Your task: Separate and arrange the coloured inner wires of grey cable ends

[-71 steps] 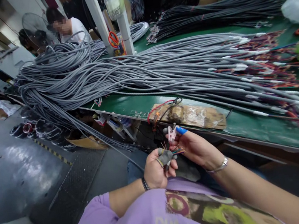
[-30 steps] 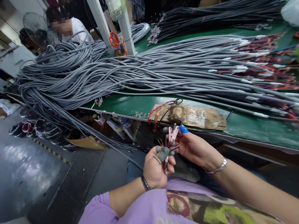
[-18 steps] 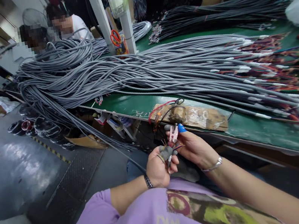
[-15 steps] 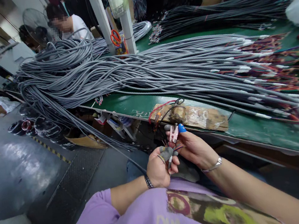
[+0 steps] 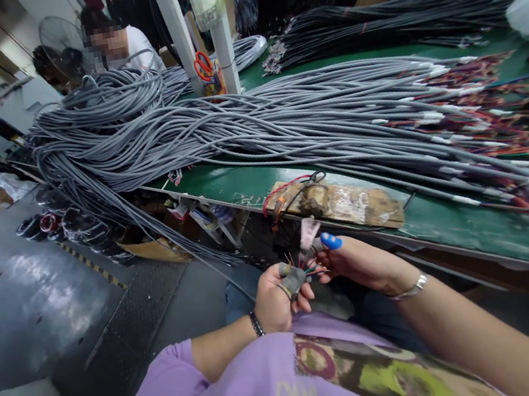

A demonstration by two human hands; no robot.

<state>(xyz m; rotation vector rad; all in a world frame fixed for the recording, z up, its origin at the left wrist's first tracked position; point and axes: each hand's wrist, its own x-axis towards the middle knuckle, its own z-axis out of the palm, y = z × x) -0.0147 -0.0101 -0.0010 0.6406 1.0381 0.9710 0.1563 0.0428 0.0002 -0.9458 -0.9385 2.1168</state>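
My left hand (image 5: 274,301) is closed around the end of a grey cable (image 5: 291,279), whose thin coloured wires fan out above my fingers. My right hand (image 5: 359,262) grips a small pink cutter (image 5: 308,234), its tip right over those wires. A blue cap covers one fingertip of the right hand. Both hands hover over my lap, just in front of the green bench edge.
A green bench (image 5: 472,227) carries a big heap of grey cables (image 5: 242,127) with stripped coloured ends at the right. A taped cardboard pad (image 5: 346,201) lies at its front edge. Orange scissors (image 5: 202,66) hang on a white post. A person (image 5: 119,43) sits far left.
My right hand has shifted slightly right and turned, and the cutter now looks blurred above the wires. My left hand keeps the cable end in the same place.
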